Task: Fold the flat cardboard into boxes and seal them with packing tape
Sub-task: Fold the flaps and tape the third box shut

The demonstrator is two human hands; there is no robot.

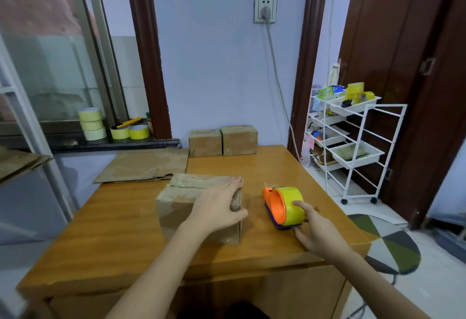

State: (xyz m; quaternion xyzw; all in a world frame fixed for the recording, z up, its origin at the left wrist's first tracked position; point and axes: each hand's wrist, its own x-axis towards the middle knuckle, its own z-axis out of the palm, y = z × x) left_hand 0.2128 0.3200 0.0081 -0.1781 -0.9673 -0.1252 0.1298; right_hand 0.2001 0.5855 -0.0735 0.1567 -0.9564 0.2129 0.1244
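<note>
- Resting on the folded cardboard box (199, 205), the left hand (219, 207) lies flat over its top right edge, fingers straight along the top and thumb down the right side; it presses rather than grips.
- Box sits near the middle of the wooden table (121, 233), flaps closed, worn tape marks on the top face.
- Right hand (314, 233) touches the tape dispenser (283, 206): index finger straight on the yellow roll, another finger at the purple base. Fingers not curled round it; hand relaxed and holding nothing.
- Dispenser stands on the table just right of the box, apart from it, toward the table's right edge. Orange body, yellow tape roll mounted.
- Two sealed boxes (223, 141) stand side by side, touching, at the far edge of the table against the wall.
- Flat cardboard sheet (145, 165) lies at the far left corner, overhanging the table's left edge.
- Spare tape rolls (92, 123) on the window ledge beyond the far left corner: three stacked, two more beside them, a yellow utility knife (128, 122) behind those.
- White wire rack (350, 142) on wheels stands on the floor right of the table, trays holding assorted items.
- Wall socket (265, 8) above the sealed boxes, plug inserted, cable hanging down.
</note>
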